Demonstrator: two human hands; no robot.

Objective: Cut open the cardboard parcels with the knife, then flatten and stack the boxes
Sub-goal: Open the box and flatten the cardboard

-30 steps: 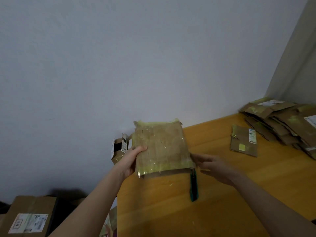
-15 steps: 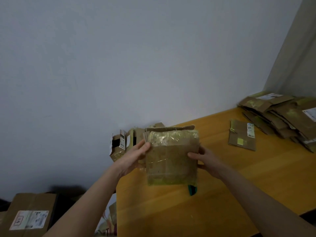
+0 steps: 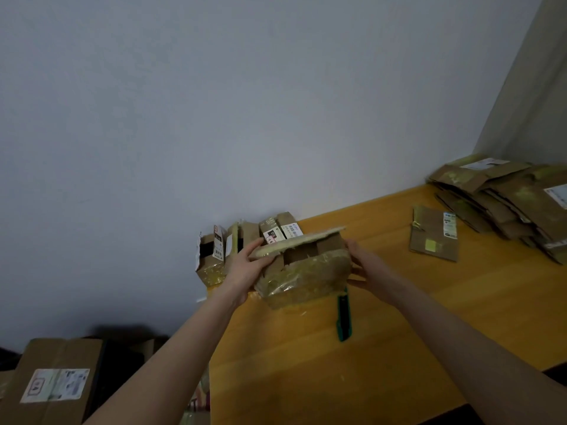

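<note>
Taped cardboard box, lid flap raised, is hanging just above the left part of the table, the knife lying beneath its right corner. Left hand and right hand are clasping opposite sides, fingers curled round it. Probably light, crushable and tape-slick; the bare cardboard edges are offering the surest hold.

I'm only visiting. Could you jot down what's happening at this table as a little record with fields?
Held item: taped box, top flap lifted, inside showing
Left hand: grips the box's left side, thumb at the flap
Right hand: holds the box's right end
Knife: lying on the table, untouched, partly under the box
Flattened stack: far right of table
Small parcels: standing by the wall
</note>
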